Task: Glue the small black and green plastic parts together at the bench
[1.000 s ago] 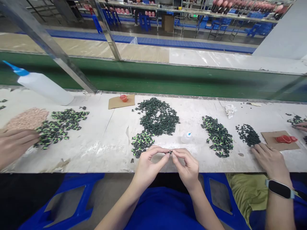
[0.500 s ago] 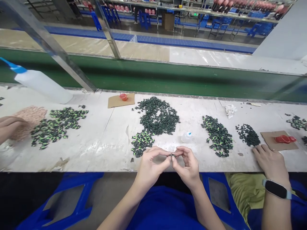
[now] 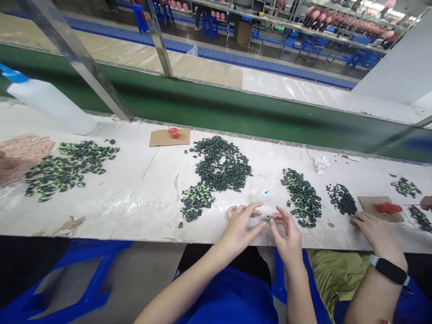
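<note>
Between the thumb and fingers of my right hand (image 3: 286, 231) is a small dark piece with a green spot (image 3: 269, 218). My left hand (image 3: 240, 227) is just left of it, thumb and fingers apart, with nothing visible in them. Beyond my hands stands a small clear bottle with a blue tip (image 3: 261, 194). A pile of black-and-green pieces (image 3: 195, 202) lies to the left of my left hand. Behind it spreads a larger heap of dark green pieces (image 3: 222, 166). On the right is another pile of black-and-green pieces (image 3: 303, 200).
A co-worker's hand (image 3: 376, 229) rests by small black pieces (image 3: 341, 199) and a red container (image 3: 388, 208) on cardboard. At left are a large white bottle (image 3: 50, 105), pink pieces (image 3: 27, 155) and more black-and-green pieces (image 3: 57, 175). A red cup (image 3: 173, 132) sits on cardboard.
My hands have come apart and shifted right in the view. My left fingers have let go of the small piece, which stays in my right hand. The camera view has tilted.
</note>
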`<move>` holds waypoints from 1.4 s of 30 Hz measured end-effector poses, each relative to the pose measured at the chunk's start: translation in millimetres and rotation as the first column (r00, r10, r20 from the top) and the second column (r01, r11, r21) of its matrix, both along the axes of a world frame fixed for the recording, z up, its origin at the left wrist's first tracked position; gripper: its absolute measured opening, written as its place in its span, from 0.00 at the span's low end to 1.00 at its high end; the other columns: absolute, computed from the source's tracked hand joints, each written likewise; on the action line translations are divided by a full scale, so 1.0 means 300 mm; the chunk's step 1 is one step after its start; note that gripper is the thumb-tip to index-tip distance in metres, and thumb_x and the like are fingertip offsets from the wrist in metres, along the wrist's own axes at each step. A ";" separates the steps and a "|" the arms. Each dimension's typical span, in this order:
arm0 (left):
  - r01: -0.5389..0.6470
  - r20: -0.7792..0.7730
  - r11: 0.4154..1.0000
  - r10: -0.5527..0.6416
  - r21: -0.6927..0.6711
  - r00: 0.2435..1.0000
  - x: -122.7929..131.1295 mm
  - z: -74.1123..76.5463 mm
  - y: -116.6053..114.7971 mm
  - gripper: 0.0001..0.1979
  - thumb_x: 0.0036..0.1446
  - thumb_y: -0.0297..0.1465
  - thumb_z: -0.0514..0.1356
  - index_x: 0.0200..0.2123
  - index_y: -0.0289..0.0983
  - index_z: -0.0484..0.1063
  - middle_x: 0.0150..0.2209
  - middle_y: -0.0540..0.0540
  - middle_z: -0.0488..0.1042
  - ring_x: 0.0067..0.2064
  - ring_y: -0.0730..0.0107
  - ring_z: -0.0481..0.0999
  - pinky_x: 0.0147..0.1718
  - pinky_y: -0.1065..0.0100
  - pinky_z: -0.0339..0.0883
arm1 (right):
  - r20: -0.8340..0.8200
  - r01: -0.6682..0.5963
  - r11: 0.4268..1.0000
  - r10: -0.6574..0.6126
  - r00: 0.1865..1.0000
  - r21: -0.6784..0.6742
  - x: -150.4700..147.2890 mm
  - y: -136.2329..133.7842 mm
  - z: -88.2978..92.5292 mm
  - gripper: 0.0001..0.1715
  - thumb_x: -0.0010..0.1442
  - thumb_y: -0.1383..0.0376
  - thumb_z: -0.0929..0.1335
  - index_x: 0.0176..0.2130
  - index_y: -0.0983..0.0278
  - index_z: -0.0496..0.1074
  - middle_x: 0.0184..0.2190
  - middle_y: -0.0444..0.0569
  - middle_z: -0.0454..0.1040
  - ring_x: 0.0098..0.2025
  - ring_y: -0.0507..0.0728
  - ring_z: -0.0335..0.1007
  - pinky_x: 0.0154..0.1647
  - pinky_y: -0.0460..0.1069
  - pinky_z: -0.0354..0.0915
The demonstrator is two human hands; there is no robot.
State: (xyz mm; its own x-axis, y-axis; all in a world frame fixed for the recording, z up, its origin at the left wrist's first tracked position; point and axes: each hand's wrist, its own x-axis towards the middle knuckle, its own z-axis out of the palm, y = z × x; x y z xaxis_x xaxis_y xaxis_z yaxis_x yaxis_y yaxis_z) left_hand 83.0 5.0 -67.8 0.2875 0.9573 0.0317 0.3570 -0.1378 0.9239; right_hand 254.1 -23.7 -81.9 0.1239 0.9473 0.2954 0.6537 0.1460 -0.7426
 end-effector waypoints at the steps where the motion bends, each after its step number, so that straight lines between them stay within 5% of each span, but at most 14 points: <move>1: -0.017 -0.059 0.999 0.020 0.044 0.998 -0.008 0.000 0.008 0.18 0.57 0.29 0.62 0.51 0.44 0.70 0.43 0.48 0.80 0.48 0.59 0.75 0.54 0.51 0.53 | 0.081 0.041 0.999 -0.044 0.996 0.036 0.032 0.002 0.003 0.17 0.61 0.61 0.66 0.49 0.62 0.69 0.35 0.51 0.76 0.33 0.56 0.74 0.37 0.53 0.73; 5: -0.251 -0.343 0.945 0.311 0.209 0.886 -0.119 -0.002 0.052 0.13 0.61 0.23 0.55 0.41 0.43 0.77 0.43 0.44 0.79 0.49 0.54 0.70 0.49 0.49 0.51 | 0.284 0.162 0.961 -0.223 0.933 0.223 0.081 0.032 0.020 0.14 0.60 0.61 0.67 0.45 0.63 0.72 0.40 0.55 0.76 0.40 0.61 0.73 0.42 0.58 0.71; 8: -0.317 -0.478 0.912 0.407 0.261 0.778 -0.213 -0.007 0.088 0.12 0.61 0.23 0.55 0.36 0.42 0.78 0.41 0.43 0.80 0.47 0.51 0.68 0.46 0.49 0.50 | 0.305 0.116 0.955 -0.199 0.931 0.272 0.029 0.082 0.022 0.19 0.59 0.58 0.68 0.49 0.63 0.70 0.44 0.57 0.73 0.47 0.64 0.69 0.47 0.60 0.68; 12: -0.255 -0.542 0.938 0.344 0.235 0.767 -0.261 -0.020 0.112 0.12 0.59 0.24 0.57 0.27 0.42 0.77 0.35 0.46 0.81 0.45 0.52 0.67 0.44 0.50 0.50 | 0.317 0.032 0.984 -0.087 0.944 0.177 -0.073 0.158 -0.003 0.30 0.56 0.51 0.70 0.53 0.62 0.67 0.47 0.57 0.71 0.52 0.67 0.63 0.53 0.64 0.63; 18: -0.176 -0.552 0.968 0.246 0.177 0.797 -0.234 -0.015 0.115 0.10 0.58 0.27 0.60 0.26 0.41 0.77 0.32 0.46 0.80 0.43 0.53 0.67 0.45 0.50 0.51 | 0.081 -0.020 0.999 0.016 0.997 0.051 -0.114 0.183 -0.020 0.16 0.58 0.54 0.69 0.42 0.60 0.67 0.46 0.55 0.75 0.56 0.65 0.64 0.54 0.62 0.64; 24: -0.160 -0.527 0.972 0.228 0.172 0.819 -0.213 -0.025 0.084 0.08 0.58 0.33 0.62 0.28 0.40 0.77 0.32 0.44 0.79 0.43 0.53 0.68 0.44 0.52 0.53 | -0.203 -0.092 0.986 0.063 0.977 -0.139 -0.110 0.117 0.035 0.19 0.49 0.53 0.74 0.34 0.61 0.67 0.30 0.47 0.76 0.31 0.57 0.73 0.31 0.50 0.69; 27: -0.185 -0.501 0.956 0.279 0.229 0.820 -0.229 -0.050 0.065 0.04 0.55 0.33 0.64 0.34 0.41 0.78 0.38 0.43 0.80 0.46 0.52 0.69 0.45 0.53 0.53 | -0.237 -0.128 0.983 0.093 0.967 -0.134 -0.118 0.106 0.049 0.21 0.46 0.53 0.76 0.35 0.61 0.71 0.31 0.47 0.76 0.32 0.57 0.73 0.33 0.50 0.69; 33: -0.072 -0.419 0.982 0.140 0.174 0.897 -0.249 -0.077 0.073 0.08 0.55 0.25 0.63 0.37 0.44 0.77 0.41 0.49 0.81 0.52 0.55 0.71 0.47 0.55 0.52 | -0.297 -0.057 0.988 0.013 0.955 -0.140 -0.138 0.109 0.048 0.25 0.41 0.54 0.77 0.34 0.61 0.67 0.25 0.43 0.72 0.27 0.55 0.69 0.27 0.48 0.65; 37: -0.131 -0.402 0.983 0.172 0.127 0.899 -0.240 -0.081 0.075 0.06 0.56 0.26 0.62 0.34 0.43 0.77 0.38 0.49 0.81 0.48 0.58 0.74 0.46 0.55 0.52 | -0.279 -0.060 0.961 -0.018 0.960 -0.269 -0.135 0.103 0.048 0.23 0.39 0.54 0.78 0.27 0.61 0.66 0.23 0.43 0.72 0.27 0.55 0.69 0.27 0.48 0.65; 42: -0.156 -0.365 0.984 0.179 0.091 0.914 -0.245 -0.083 0.062 0.06 0.55 0.27 0.63 0.35 0.45 0.77 0.40 0.49 0.81 0.49 0.59 0.73 0.48 0.56 0.53 | -0.361 -0.092 0.928 -0.048 0.931 -0.362 -0.126 0.094 0.043 0.25 0.37 0.52 0.78 0.31 0.64 0.74 0.28 0.49 0.77 0.30 0.58 0.72 0.29 0.49 0.67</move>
